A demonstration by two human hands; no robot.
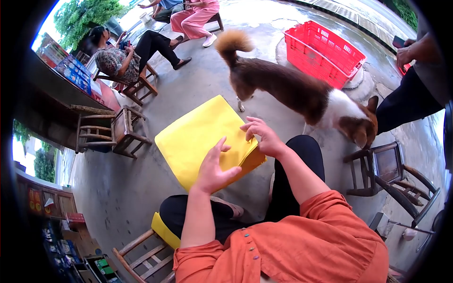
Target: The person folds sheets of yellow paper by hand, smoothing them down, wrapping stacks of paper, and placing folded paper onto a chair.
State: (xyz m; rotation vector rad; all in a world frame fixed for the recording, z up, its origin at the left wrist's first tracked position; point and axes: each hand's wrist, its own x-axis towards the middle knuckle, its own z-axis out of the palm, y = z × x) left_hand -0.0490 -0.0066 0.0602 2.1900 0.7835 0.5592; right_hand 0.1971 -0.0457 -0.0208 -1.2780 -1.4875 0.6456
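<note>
A stack of yellow sheets (198, 137) rests over my lap and knees, its near right edge showing several layers. My left hand (214, 167) is above the near part of the stack, thumb and fingers spread, holding nothing. At the stack's right edge is my right hand (263, 137), its fingers curled, with the thumb side by the layered edge; whether it pinches a sheet is hard to make out. More yellow material (165, 230) lies beside my left thigh, next to a wooden chair.
A brown and white dog (288, 87) stands just ahead to the right, before a red crate (323, 54). Wooden chairs (127, 129) (387, 165) stand at both sides. Seated people (118, 61) are at the back left; a standing person (415, 89) is at the right.
</note>
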